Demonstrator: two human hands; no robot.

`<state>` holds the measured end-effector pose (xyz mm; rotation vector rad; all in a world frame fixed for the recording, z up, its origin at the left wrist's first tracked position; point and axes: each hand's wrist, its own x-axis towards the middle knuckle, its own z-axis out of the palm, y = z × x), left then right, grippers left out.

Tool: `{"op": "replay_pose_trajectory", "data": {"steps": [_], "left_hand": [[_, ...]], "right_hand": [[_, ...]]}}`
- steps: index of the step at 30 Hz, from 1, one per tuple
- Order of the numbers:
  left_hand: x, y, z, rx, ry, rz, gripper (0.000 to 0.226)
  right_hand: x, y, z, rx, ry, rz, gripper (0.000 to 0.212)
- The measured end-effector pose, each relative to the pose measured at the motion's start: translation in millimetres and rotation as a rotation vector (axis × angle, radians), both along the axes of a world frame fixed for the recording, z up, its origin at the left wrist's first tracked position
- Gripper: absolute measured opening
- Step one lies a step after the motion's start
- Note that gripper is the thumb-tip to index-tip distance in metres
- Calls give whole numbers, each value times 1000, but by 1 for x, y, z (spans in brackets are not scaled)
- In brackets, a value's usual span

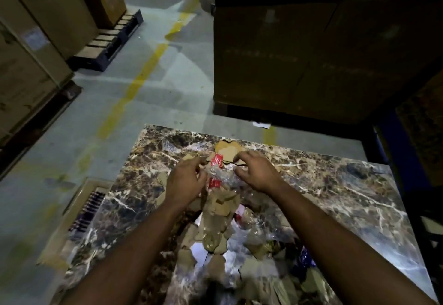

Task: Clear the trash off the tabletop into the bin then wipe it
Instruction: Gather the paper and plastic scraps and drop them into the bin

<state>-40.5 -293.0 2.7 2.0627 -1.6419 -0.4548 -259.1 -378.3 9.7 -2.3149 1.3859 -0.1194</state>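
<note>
We find the task barely begun: trash (220, 211) covers the table (335, 185). Left hand (185, 182) pinches clear plastic (218, 173); right hand (257, 173) hovers, fingers curled, grip unclear. No bin visible; wiping outstanding.

both bare forearms are stretched toward 12 o'clock. the left hand (185, 180) is held at 11, fingers curled; the right hand (257, 171) at 1, fingers bent downward.
</note>
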Motion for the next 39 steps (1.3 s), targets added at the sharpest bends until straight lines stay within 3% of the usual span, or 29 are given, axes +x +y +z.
{"op": "replay_pose_trajectory", "data": {"steps": [4,7,11,15,20,23,28,33,36,39], "left_hand": [[16,-39,-29,358,-180,-48,50],[13,-44,-45,513,-177,-12,60],[15,-49,-47,507,-240,-69,69],[16,-34,-39,574,-155,-139,80],[15,-16,-36,561,-142,-183,109],[12,-9,-40,487,-92,-115,112],[10,-5,-44,445,-11,-60,93],[6,-1,-52,333,21,-10,59],[4,5,-58,220,136,54,50],[8,8,-51,158,292,59,42]], "right_hand": [[42,-39,-26,111,229,48,59],[59,-44,-50,175,291,18,65],[68,-43,-59,176,341,16,68],[70,-27,-55,218,333,14,78],[71,-6,-48,280,277,-1,120],[76,2,-47,274,384,36,133],[92,18,-41,224,384,17,117],[99,22,-46,98,387,11,96],[102,26,-50,-3,359,37,91],[100,25,-48,-36,252,44,70]]}}
